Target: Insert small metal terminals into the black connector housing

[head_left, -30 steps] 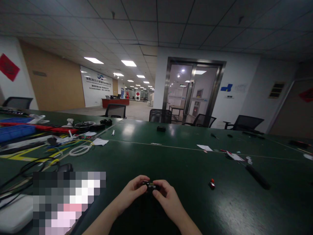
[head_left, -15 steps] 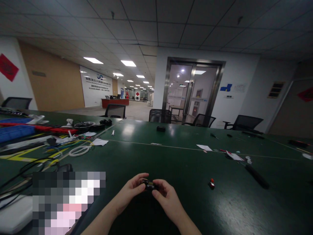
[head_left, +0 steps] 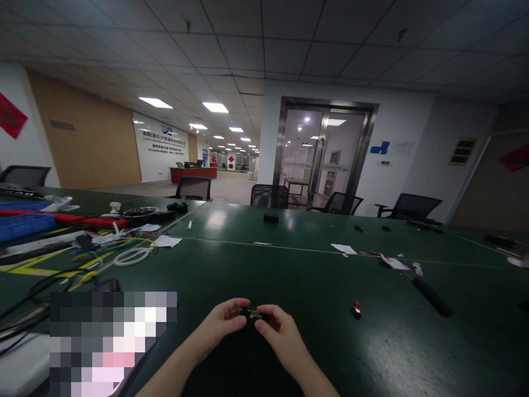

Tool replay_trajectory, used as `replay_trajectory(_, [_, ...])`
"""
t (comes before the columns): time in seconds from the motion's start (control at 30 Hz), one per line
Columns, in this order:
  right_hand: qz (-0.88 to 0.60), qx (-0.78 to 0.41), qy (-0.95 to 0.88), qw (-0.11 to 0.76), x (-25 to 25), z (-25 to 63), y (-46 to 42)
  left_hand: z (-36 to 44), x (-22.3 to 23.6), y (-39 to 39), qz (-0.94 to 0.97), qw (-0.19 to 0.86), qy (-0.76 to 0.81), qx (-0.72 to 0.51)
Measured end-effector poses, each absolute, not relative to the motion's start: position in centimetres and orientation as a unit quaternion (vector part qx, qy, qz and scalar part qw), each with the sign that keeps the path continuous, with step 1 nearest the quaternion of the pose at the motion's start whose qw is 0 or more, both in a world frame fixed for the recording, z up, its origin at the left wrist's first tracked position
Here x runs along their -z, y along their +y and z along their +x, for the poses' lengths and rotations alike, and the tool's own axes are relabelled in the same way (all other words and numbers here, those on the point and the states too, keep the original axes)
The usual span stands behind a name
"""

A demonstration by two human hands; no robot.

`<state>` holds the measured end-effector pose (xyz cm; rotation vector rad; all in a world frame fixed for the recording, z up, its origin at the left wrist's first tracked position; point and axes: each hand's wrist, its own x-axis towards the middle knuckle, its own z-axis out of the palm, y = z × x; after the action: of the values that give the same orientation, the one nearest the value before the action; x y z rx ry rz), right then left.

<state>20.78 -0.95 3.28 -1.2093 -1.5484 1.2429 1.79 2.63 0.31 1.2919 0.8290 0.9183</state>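
A small black part (head_left: pixel 253 316) with a lighter, brass-like middle is held between my two hands, just above the green table (head_left: pixel 231 273). My left hand (head_left: pixel 226 318) pinches its left end between thumb and fingers. At its right end, my right hand (head_left: pixel 276 324) grips it the same way. The fingers cover much of the part, and its exact kind cannot be made out. To the right of my hands lies a small red and silver object (head_left: pixel 356 309).
Cables, a white coiled tube (head_left: pixel 133 256) and blue trays (head_left: pixel 27 226) crowd the left side. A black box (head_left: pixel 271 218) sits towards the far edge. On the right lie a long black object (head_left: pixel 432 296) and papers (head_left: pixel 344 249). Chairs (head_left: pixel 270 196) line the far side.
Both hands stay on the black part, which has turned slightly. My left fingers have shifted a little. The whole view has moved slightly.
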Motion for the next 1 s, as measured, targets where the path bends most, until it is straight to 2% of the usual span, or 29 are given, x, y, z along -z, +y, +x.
replay_trajectory(0.33, [-0.467, -0.490, -0.610, 0.411, -3.22, 20.89, -0.85, 1.95, -1.09, 2.20, 0.559, 0.661, 0.341, -0.366])
replay_trajectory(1.0, [-0.445, -0.540, -0.574, 0.426, -2.84, 20.92, -0.58, 2.34, -1.33, 2.02, 0.591, 0.614, 0.352, -0.388])
